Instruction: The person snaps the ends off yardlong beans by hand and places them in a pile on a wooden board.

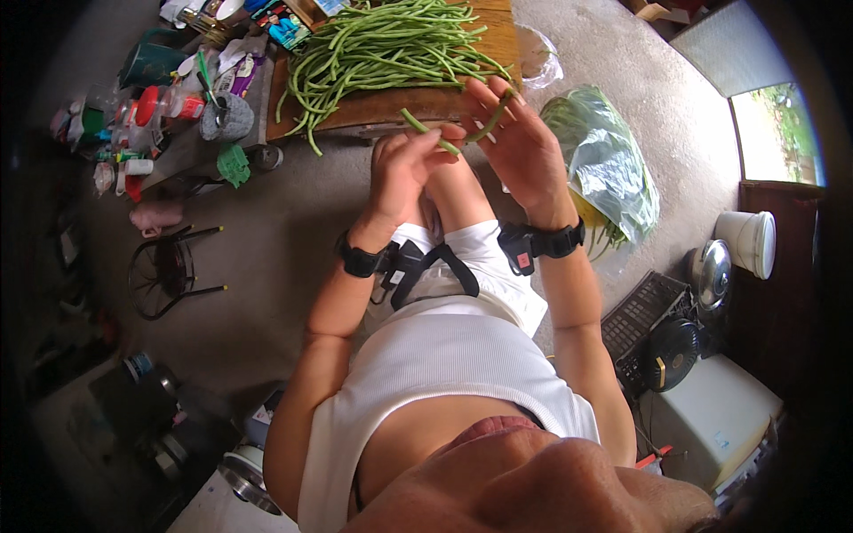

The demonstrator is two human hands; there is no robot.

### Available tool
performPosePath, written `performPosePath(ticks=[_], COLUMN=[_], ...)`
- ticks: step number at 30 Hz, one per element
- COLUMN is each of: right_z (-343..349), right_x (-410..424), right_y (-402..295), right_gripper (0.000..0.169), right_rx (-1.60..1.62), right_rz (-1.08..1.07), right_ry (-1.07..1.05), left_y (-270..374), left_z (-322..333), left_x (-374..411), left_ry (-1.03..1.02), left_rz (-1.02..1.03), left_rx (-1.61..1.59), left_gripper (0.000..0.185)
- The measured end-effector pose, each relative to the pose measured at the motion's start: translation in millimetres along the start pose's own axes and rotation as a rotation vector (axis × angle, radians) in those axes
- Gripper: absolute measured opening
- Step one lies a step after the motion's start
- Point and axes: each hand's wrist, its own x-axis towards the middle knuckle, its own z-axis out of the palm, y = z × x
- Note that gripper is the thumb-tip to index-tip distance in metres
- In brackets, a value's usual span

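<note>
Before me a large heap of long green beans [400, 50] lies on a wooden table [393, 110], some ends hanging over its near edge. Above my lap, my left hand [410, 160] pinches a short bean piece [426, 131] between thumb and fingers. To its right, my right hand [523, 143] is raised with its palm turned inward, and a curved bean piece [492, 124] runs from its fingertips down toward the left fingers. Whether the two pieces join behind the left fingers cannot be told. Both wrists wear black straps.
A plastic bag of long beans [610, 160] stands on the floor right of the table, near a small clear bag [540, 60]. Jars and a grey cup [226, 118] crowd the left side. A black stool [170, 270], white bucket [746, 243] and black crate [643, 313] stand farther out.
</note>
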Motion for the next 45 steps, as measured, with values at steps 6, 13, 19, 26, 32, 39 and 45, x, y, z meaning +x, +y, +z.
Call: performPosePath(ticks=[6,13,19,26,32,39,45], right_z=[-0.6,0.2,-5.9,9.6,20.8,19.8,14.0], right_x=[-3.2,-5.9,-6.5,-7.6,0.1,5.2,5.9], right_y=[5.2,9.4,0.4,-45.6,-64.5,-64.6,-56.4], right_gripper=[0.033,0.038,0.036,0.041,0.032,0.023,0.018], right_rx=[0.046,0.031,-0.325,-1.8,-2.176,-2.239,-2.163], right_rz=[-0.005,-0.046,-0.149,-1.012,-0.973,-0.892,-0.89], right_ry=[-0.016,-0.004,0.057,-0.108,-0.454,-0.56,-0.487], left_y=[-1.8,12.4,7.8,6.6,19.1,15.5,16.0], left_z=[15.5,36.0,26.9,4.6,-0.2,-3.8,-8.1], left_x=[6.0,11.3,13.4,10.2,11.0,9.7,13.7], left_ry=[0.061,0.026,-0.016,-0.004,-0.184,-0.185,-0.197], left_rz=[0.289,0.508,0.432,0.207,0.043,0.023,0.01], left_rx=[0.855,1.011,0.969,0.755,0.731,0.734,0.792], left_gripper=[0.021,0.017,0.02,0.023,0.024,0.024,0.023])
